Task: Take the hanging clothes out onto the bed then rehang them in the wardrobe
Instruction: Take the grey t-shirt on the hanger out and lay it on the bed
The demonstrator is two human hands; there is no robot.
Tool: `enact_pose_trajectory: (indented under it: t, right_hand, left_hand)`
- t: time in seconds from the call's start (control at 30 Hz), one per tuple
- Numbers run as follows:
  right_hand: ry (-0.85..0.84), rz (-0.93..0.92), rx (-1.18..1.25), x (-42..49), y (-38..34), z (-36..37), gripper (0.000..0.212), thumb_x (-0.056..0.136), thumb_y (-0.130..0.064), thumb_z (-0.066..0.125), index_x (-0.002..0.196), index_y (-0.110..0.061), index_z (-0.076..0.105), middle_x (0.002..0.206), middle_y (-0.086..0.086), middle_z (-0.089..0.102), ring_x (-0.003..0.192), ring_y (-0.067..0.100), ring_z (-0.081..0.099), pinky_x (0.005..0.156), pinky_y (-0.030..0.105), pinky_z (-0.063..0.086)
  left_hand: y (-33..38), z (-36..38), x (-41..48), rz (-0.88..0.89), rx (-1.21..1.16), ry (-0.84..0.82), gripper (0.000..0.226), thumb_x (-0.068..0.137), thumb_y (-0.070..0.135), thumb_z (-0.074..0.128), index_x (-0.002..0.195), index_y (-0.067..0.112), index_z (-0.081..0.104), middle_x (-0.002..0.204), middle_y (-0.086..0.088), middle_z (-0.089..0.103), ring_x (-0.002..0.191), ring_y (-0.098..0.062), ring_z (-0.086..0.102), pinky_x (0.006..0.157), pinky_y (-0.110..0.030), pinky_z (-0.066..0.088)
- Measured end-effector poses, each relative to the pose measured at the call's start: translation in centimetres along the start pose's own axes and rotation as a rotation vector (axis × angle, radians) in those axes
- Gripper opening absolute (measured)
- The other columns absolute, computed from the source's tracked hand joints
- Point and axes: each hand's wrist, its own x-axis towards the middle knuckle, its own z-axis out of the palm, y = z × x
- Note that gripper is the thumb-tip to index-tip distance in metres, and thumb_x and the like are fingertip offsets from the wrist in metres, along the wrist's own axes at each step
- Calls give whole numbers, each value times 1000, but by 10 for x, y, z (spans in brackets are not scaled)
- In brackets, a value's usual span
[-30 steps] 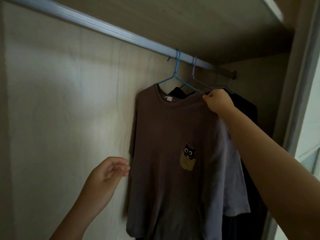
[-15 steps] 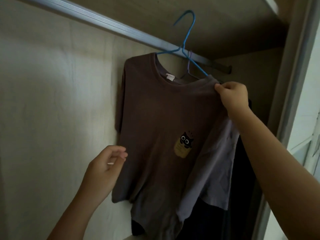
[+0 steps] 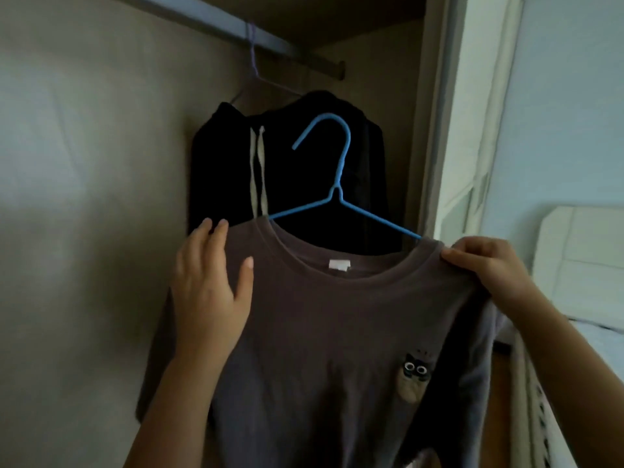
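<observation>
**Two hands, one T-shirt clear of the rail**

The right hand [image 3: 486,268] is clenched on the shoulder of the brown T-shirt [image 3: 337,332], pinching the cloth where the blue hanger [image 3: 332,194] runs into the sleeve. The left hand [image 3: 209,285] lies flat with fingers spread against the shirt's other shoulder, its fingertips reaching past the top edge; it grips nothing. The shirt is held up in front of the open wardrobe, still on its hanger, whose hook stands free in the air below the rail [image 3: 216,21] and touches nothing. A small cat patch [image 3: 413,380] sits on the chest, and a white label shows inside the collar.

Just behind the shirt hangs one dark garment [image 3: 304,170] with two pale drawstrings, on a purple hanger [image 3: 251,52] hooked over the rail. It fills the space between the shirt and the wardrobe's back panel [image 3: 84,163].

To the right, beyond the wardrobe's side frame [image 3: 449,130], the bed [image 3: 591,298] lies well apart, its pale headboard against the wall.

Counted: two hands, two hangers, two garments, one rail.
</observation>
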Motion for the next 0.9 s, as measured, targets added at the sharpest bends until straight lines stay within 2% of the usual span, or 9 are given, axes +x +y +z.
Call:
enact_pose_trajectory:
  t: [0.1,0.17,0.23,0.3,0.33,0.4,0.47,0.77,0.9]
  right_hand:
    - [10,31,-2,-34,22,-34,27,79,-3,64,53,-10,61,42,-6,57,43,0,47,44,8,38]
    - [51,71,-5,-58,32,-55,35,79,1,62,48,-14,60,40,-7,55,41,-1,44,43,8,35]
    - [88,122,-13,-83,38,-73,32,76,-4,65,47,-17,63,41,-7,54,42,0,44,43,8,34]
    - [119,189,-44,-111,46,-89,19,66,-21,72,49,-19,64,43,-6,55,45,1,46,45,10,35]
    - [145,230,-71,-127,52,-96,18,66,-22,72,49,-20,64,44,-6,56,45,2,46,46,11,36]
    - [208,312,-126,-162,67,-108,29,75,-10,68,49,-23,65,45,-6,58,44,2,49,46,10,38]
    - [278,405,-151,-201,79,-115,28,75,-11,67,50,-24,66,45,-5,60,43,1,50,45,8,39]
    - [621,761,-270,-390,95,-122,41,83,-2,61,50,-25,65,44,-8,58,44,0,48,45,6,37]
    - [772,843,-295,-465,71,-117,39,82,-3,62,52,-27,65,45,-11,58,45,0,49,44,7,36]
  left_hand:
    - [1,28,-14,21,-19,-141,60,87,40,38,133,4,38,134,-22,47,124,-40,43,101,-53,36]
    - [4,47,-25,41,-54,-253,56,86,40,38,127,3,45,121,-22,57,112,-39,53,93,-53,42]
    - [9,64,-39,99,-102,-358,46,87,37,38,113,2,55,100,-17,65,92,-36,61,80,-49,48]
    - [16,78,-57,132,-193,-442,33,89,30,45,96,1,60,81,-14,66,74,-32,63,66,-39,47]
    - [21,84,-68,132,-247,-482,25,89,23,51,90,1,61,76,-13,66,69,-32,62,62,-33,44]
    - [32,96,-90,143,-321,-559,13,86,13,60,83,0,63,69,-12,65,63,-29,61,56,-27,38]
    - [46,108,-113,184,-363,-634,9,83,10,64,81,0,65,64,-11,65,57,-28,60,48,-20,33]
    - [112,131,-212,343,-638,-990,22,79,24,58,76,5,68,66,-10,70,58,-29,64,56,-32,47]
    - [137,111,-243,426,-730,-1126,13,82,19,65,78,7,68,69,-10,70,62,-30,64,58,-32,46]
